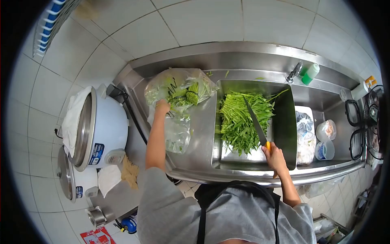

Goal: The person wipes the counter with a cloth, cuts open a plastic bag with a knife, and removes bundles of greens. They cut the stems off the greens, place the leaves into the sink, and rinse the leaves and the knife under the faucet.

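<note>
My right hand (275, 157) is wrapped round the yellow-orange handle of a long knife (255, 120). The blade points up and to the left, over a pile of cut leafy greens (239, 118) in the deep sink basin (286, 122). On the left drainboard lies a clear plastic bag (156, 83) with bundled green stalks (191, 94) in it. My left hand (162, 106) is closed at the bag's near edge, its fingertips partly hidden. Part of the clear plastic (177, 136) spreads toward me below the bundles.
Right of the basin, a second basin holds a white tray (305, 150) with bagged food and plastic tubs (325, 150). Behind stand a faucet (294, 72) and a green soap bottle (310, 74). Large rice cookers (109, 126) stand left, a fan (373, 118) far right.
</note>
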`<act>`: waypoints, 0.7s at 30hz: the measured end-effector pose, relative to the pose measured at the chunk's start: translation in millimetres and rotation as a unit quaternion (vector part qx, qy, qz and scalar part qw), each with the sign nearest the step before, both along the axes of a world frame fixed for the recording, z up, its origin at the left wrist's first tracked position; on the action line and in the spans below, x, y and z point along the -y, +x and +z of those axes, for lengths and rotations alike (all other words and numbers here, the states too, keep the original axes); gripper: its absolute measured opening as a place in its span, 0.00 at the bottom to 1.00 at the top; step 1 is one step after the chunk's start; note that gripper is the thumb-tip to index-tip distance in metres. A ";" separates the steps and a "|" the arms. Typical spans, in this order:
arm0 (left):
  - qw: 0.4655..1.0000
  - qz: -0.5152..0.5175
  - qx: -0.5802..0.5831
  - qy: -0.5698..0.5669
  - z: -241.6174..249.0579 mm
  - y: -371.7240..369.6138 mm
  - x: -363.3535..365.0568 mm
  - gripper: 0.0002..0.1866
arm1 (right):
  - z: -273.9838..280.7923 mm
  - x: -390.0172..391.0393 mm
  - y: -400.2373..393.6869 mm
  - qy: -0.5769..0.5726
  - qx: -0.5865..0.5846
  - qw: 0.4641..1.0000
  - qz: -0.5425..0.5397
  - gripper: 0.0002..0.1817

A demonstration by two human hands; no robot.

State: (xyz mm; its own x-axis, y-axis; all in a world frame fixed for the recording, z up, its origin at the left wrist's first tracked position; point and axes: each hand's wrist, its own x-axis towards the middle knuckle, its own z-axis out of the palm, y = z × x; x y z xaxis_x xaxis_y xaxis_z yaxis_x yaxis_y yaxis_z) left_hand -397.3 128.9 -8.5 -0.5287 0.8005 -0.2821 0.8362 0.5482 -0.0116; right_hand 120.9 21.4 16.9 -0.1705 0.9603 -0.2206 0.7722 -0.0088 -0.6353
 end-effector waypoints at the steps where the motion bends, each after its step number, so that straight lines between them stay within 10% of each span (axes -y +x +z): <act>1: 1.000 0.003 0.025 0.012 9.7 -1.0 3.3 0.31 | 6.9 -4.2 -6.8 0.025 0.000 1.000 0.012 0.21; 6: 0.979 -0.097 0.156 0.092 89.6 45.7 47.1 0.26 | 28.5 -23.1 -32.7 0.006 -0.020 1.000 0.017 0.21; 9: 0.948 -0.229 -0.057 -0.211 107.8 56.3 65.3 0.22 | 31.2 -25.8 -35.8 0.018 -0.016 0.999 0.026 0.21; 13: 0.883 -0.419 -0.131 0.166 81.5 41.0 35.3 0.24 | 19.0 -23.5 -27.1 0.027 -0.010 1.000 0.001 0.21; 16: 0.865 -0.365 -0.086 0.333 75.5 74.2 -5.1 0.19 | 18.1 -17.0 -26.1 0.029 0.036 0.999 -0.006 0.22; 21: 0.934 -0.211 0.016 0.287 -11.2 21.5 -37.2 0.19 | 16.4 0.1 -17.0 0.017 0.035 0.998 -0.057 0.21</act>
State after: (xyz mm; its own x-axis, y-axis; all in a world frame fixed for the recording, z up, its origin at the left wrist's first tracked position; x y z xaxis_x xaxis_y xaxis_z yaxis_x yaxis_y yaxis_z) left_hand -375.8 166.1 -19.7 -0.1302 0.9601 0.2477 0.9744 0.0777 0.2109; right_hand 103.9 21.4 33.3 -0.0449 0.9797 -0.1952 0.8096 -0.0788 -0.5817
